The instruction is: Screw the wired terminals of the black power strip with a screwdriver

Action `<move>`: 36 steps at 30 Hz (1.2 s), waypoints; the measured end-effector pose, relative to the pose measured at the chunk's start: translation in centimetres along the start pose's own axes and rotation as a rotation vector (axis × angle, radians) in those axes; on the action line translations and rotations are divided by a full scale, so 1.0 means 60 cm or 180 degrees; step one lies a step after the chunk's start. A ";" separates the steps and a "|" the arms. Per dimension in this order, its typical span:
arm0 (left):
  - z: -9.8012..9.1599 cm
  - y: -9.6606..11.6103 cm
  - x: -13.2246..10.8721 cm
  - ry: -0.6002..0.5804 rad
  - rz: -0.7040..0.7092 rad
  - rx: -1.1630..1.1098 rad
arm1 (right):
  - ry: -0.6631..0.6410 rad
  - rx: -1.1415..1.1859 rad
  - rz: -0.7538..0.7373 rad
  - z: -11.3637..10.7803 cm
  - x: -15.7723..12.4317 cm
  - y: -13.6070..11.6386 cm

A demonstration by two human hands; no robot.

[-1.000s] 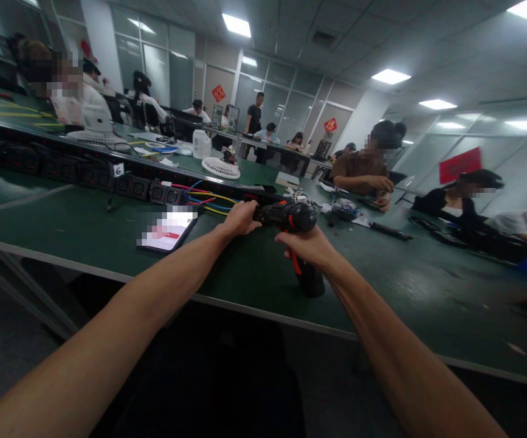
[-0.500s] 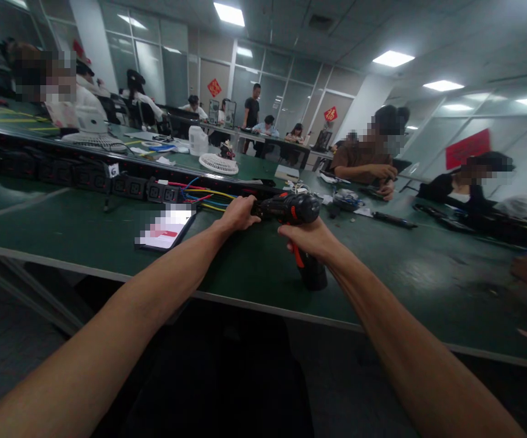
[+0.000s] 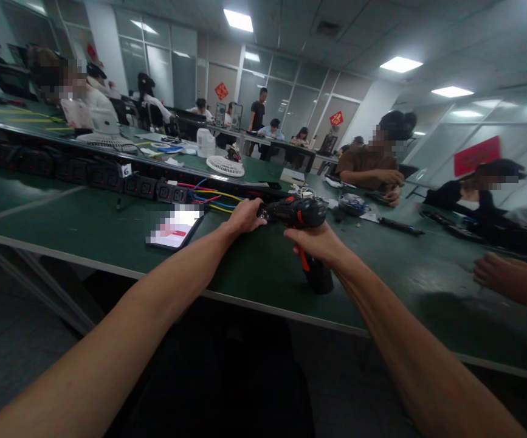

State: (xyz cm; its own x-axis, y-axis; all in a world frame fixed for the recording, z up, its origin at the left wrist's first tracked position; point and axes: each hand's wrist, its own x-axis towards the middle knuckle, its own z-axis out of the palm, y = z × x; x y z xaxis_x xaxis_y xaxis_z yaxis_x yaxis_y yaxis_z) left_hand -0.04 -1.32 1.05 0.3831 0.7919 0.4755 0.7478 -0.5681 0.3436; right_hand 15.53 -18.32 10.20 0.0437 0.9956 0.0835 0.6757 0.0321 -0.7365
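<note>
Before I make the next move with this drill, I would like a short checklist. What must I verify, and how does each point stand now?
1. Drill gripped: ok, the right hand is around its handle.
2. Left hand well away from the drill's front end: not ok, it is right beside it.
3. Drill's tip properly placed: cannot tell, too small and dark.
4. Wires away from the tip: cannot tell, they run toward the left hand.
5. Phone apart from the drill: ok.
6. Other person's hand apart from the drill: ok.
</note>
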 end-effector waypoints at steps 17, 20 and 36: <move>0.005 -0.002 0.002 -0.0026 -0.0042 -0.0057 | -0.0068 0.0156 -0.0115 0.001 -0.007 -0.006; 0.006 -0.004 0.003 -0.0044 -0.0045 -0.0068 | -0.0076 0.0261 -0.0178 0.002 -0.003 -0.002; 0.007 -0.002 0.004 -0.0089 -0.0130 -0.0056 | -0.0068 0.0254 -0.0095 0.000 0.001 0.004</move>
State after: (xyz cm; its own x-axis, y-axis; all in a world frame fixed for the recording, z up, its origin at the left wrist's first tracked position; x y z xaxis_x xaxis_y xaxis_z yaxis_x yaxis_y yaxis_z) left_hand 0.16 -0.98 0.79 0.3675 0.8204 0.4380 0.7537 -0.5387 0.3766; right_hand 15.73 -18.22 10.02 0.0082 0.9957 0.0925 0.6156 0.0679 -0.7851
